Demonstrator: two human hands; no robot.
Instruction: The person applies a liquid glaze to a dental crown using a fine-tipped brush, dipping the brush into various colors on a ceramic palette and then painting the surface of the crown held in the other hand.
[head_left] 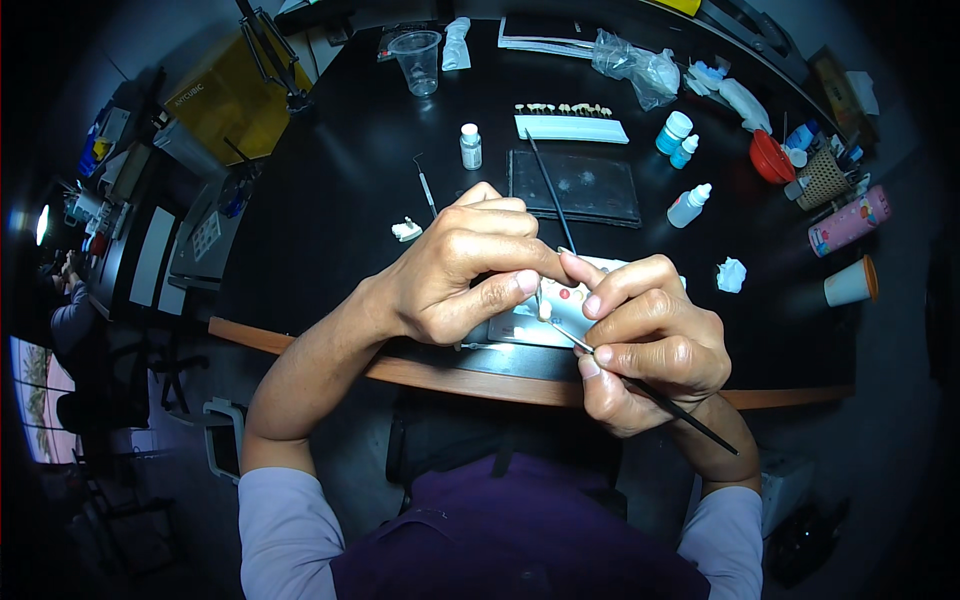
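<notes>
My left hand [465, 265] is closed, its thumb and forefinger pinching a slim metal holder whose upper part is hidden. At the lower end of that holder sits a small tooth-coloured crown [545, 312]. My right hand [655, 345] grips a fine brush [690, 420] with a dark handle, tilted so that its tip reaches up and left to the crown; I cannot make out whether they touch. Both hands hover close together over a white palette [515, 328] with small coloured spots, partly hidden by my fingers.
Beyond my hands lie a dark flat case [590, 190], another long brush [548, 180] and a tooth shade guide [572, 128]. White bottles [690, 205], a dental model [406, 230], a probe [427, 190] and a paper cup [850, 285] stand around. Another person [75, 305] sits far left.
</notes>
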